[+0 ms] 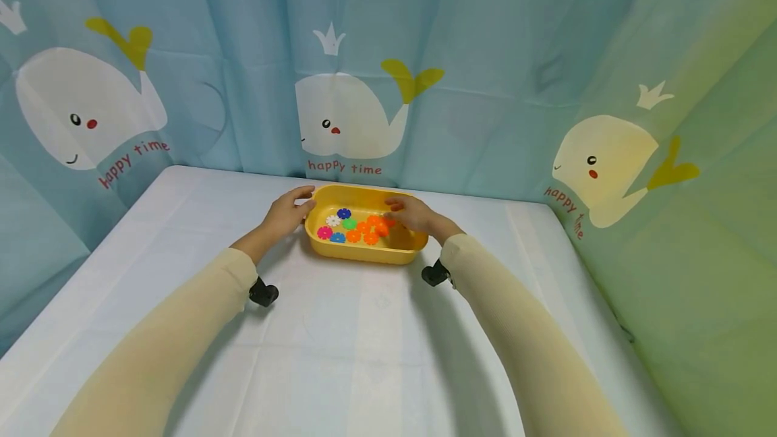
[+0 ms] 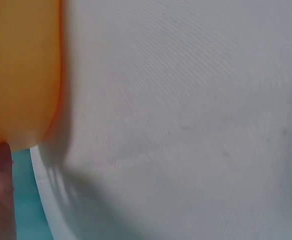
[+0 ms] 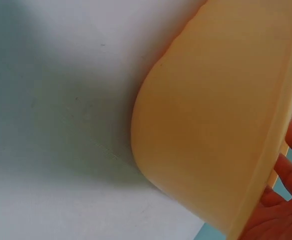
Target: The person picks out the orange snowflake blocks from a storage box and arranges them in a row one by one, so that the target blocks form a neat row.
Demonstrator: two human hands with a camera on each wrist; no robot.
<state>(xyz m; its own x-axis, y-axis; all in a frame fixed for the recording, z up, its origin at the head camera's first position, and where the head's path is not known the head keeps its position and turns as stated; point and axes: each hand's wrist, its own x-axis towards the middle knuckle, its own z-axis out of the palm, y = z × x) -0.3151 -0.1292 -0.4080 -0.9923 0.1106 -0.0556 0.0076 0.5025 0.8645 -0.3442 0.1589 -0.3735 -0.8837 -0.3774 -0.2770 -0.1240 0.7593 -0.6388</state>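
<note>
A yellow plastic basin [image 1: 364, 255] stands on the white-covered table. Flower-shaped plastic discs lie inside it: several orange ones [image 1: 370, 228], a green one [image 1: 349, 224], a white one [image 1: 332, 220], a pink one [image 1: 324, 232] and two blue ones [image 1: 344, 213]. My left hand [image 1: 285, 213] is at the basin's left end, its fingers spread along the rim; in the left wrist view a straight finger [image 2: 4, 167] touches the wall. My right hand [image 1: 415, 213] reaches over the right end, fingers loosely bent above the inside. The right wrist view shows nothing in its visible fingers.
The white tablecloth [image 1: 340, 356] spreads in front of the basin. Behind and beside the table hang blue and green curtains [image 1: 485, 52] with whale prints. A black wrist camera [image 1: 264, 292] is on the left wrist, another [image 1: 434, 274] on the right.
</note>
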